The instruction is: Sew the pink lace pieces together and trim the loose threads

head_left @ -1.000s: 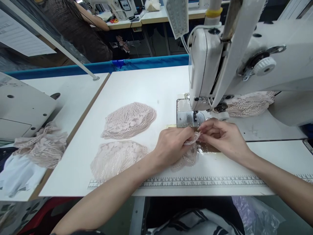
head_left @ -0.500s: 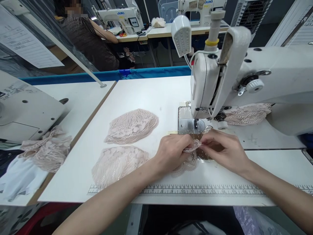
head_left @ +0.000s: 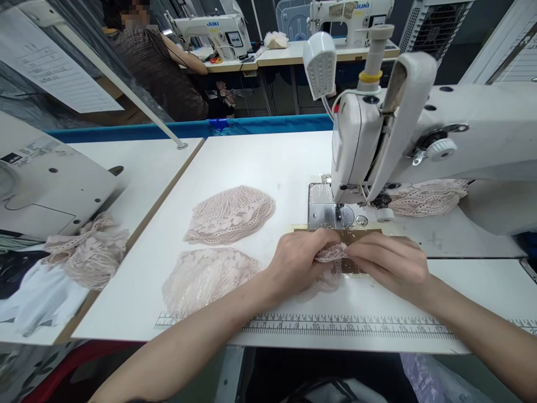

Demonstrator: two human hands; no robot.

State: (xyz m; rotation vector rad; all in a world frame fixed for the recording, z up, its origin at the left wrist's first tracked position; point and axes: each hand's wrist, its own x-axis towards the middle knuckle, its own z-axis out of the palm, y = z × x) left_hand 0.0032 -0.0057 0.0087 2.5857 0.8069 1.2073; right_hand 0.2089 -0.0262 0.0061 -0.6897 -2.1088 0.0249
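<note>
A small pink lace piece [head_left: 331, 263] lies on the white table [head_left: 260, 162] just in front of the sewing machine's needle plate [head_left: 325, 210]. My left hand [head_left: 300, 260] is closed, pinching its left edge. My right hand [head_left: 388, 263] is closed too, fingertips pinching the same lace from the right. Both hands meet over the lace, a little short of the presser foot. The white sewing machine [head_left: 419, 129] stands over the plate at the right.
Two stacks of pink lace cups [head_left: 230, 215] [head_left: 207, 277] lie left of my hands. More lace [head_left: 423, 196] sits behind the machine arm, and another heap [head_left: 88, 252] on the left table. A printed ruler [head_left: 344, 327] runs along the front edge. A seated person [head_left: 157, 61] works at the back.
Both hands have slid slightly toward me with the lace, staying pinched on it. The camera view has tilted up, showing more of the room behind.
</note>
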